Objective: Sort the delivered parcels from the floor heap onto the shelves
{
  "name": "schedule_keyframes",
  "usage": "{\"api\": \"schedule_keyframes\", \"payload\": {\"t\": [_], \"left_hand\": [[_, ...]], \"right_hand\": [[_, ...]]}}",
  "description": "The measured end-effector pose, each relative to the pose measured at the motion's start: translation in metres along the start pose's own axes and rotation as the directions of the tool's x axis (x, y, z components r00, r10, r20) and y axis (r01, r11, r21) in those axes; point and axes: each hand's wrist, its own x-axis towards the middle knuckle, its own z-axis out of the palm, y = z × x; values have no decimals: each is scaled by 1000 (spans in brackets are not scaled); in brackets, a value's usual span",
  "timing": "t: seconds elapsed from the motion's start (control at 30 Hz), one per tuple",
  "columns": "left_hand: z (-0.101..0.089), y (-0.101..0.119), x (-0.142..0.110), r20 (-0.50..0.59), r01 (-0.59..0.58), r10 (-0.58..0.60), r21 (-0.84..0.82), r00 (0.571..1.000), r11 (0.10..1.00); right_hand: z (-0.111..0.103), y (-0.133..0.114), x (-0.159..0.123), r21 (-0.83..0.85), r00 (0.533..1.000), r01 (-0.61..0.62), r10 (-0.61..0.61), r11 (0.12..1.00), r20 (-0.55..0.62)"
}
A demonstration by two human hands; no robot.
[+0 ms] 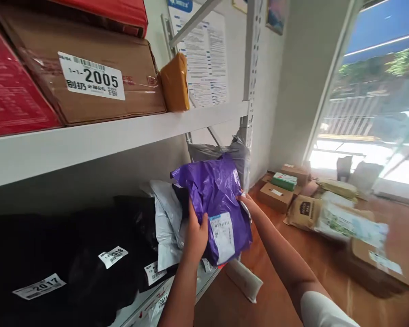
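A purple plastic mailer bag [211, 186] with a white shipping label is held up between both hands, at the right end of the lower shelf. My left hand [196, 231] grips its left side, thumb on the front beside the label. At the opposite edge, my right hand [248, 204] is closed on the bag, its fingers partly hidden. Just left of the purple bag stand white-grey mailers [165, 227], and a grey plastic bag [221, 152] shows behind it.
Black bags [85, 254] with number labels fill the lower shelf. Above, a brown carton [122, 61] and an orange padded envelope [174, 84] rest on the upper shelf [122, 141]. Boxes and parcels [303, 211] lie on the reddish floor to the right, near a window. A white roll-shaped parcel [243, 279] lies below.
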Motion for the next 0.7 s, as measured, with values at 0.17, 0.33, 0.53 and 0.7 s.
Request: {"api": "schedule_keyframes", "payload": {"t": [0.17, 0.33, 0.53, 0.7], "left_hand": [[21, -41, 42, -265, 234, -172, 223, 949, 946], [40, -55, 36, -233, 289, -188, 552, 954, 782], [63, -35, 41, -292, 377, -254, 830, 922, 412], [68, -36, 44, -381, 421, -186, 855, 906, 302]], "right_hand": [[18, 23, 124, -317, 989, -42, 85, 948, 122], [22, 64, 154, -535, 974, -100, 193, 839, 120], [19, 88, 164, -638, 940, -89, 275, 765, 200], [56, 95, 176, -544, 923, -56, 251, 837, 291]]}}
